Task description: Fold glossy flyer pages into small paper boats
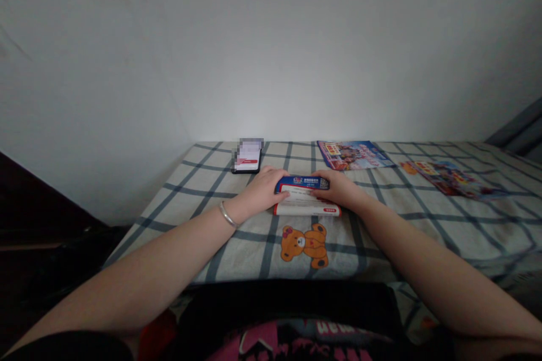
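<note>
A printed paper leaflet (302,194), white with a blue band, red edging and a small QR code, lies bent or folded over on the checked cloth. My left hand (266,186) grips its left side, thumb on the white face and fingers at the far edge. On the opposite side my right hand (341,189) holds it the same way, thumb on top. The fingertips behind the leaflet are partly hidden. A bracelet (227,214) circles my left wrist.
A phone (249,157) with a lit screen lies beyond my left hand. Two colourful leaflets, one nearer the wall (353,155) and another farther right (457,179), rest on the checked cloth (203,180). A white wall (296,56) stands behind.
</note>
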Tool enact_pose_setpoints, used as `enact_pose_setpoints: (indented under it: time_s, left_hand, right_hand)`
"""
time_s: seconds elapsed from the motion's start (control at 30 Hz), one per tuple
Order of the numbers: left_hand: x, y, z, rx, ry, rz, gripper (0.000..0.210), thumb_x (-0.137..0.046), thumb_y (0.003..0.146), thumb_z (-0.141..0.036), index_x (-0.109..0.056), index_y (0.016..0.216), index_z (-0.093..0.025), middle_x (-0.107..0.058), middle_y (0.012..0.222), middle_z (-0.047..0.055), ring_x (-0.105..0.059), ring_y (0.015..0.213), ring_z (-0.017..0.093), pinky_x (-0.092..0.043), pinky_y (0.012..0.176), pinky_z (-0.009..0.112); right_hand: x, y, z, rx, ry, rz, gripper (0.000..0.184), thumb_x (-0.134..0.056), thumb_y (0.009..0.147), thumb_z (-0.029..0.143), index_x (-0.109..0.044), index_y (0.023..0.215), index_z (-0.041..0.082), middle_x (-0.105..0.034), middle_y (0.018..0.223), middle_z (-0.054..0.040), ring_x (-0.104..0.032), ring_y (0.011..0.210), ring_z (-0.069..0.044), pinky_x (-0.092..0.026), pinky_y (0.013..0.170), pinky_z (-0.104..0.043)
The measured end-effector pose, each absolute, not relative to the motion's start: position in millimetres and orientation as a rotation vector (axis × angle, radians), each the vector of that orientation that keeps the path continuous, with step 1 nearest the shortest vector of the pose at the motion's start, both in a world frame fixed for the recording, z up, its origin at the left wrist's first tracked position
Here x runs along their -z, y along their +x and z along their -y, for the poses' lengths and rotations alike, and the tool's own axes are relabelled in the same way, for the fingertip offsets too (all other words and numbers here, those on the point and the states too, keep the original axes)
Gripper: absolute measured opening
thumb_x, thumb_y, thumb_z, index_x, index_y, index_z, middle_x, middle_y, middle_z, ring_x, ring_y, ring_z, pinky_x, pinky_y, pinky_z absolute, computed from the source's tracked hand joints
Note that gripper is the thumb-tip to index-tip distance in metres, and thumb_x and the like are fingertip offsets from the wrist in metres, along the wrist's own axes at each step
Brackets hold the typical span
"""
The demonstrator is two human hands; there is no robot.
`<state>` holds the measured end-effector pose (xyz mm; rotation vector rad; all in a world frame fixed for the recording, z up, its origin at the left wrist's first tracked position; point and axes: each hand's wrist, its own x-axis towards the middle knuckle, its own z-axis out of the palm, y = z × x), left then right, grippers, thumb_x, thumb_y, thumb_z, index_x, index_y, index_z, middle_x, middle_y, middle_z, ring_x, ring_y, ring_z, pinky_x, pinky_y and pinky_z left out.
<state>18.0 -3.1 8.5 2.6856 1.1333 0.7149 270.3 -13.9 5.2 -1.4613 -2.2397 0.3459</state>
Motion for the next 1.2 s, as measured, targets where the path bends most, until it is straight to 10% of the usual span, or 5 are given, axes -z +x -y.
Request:
enact_pose_setpoints:
  time_s: [1.2]
  left_hand:
    - [-19, 14, 7, -0.653, 2.819, -1.496, 0.019, -0.063, 0.089, -0.025, -0.066, 0.107, -0.021, -0.068, 0.093, 0.006, -0.06, 0.09, 0.024, -0.045, 0.084, 0.037]
  right_hand:
    - [-16, 286, 14, -0.17, -1.594, 2.175, 0.01, -0.069, 0.08, 0.029, -0.071, 0.088, 0.022, -0.07, 0.08, -0.0015, -0.06, 0.076, -0.017, -0.039, 0.063, -0.027]
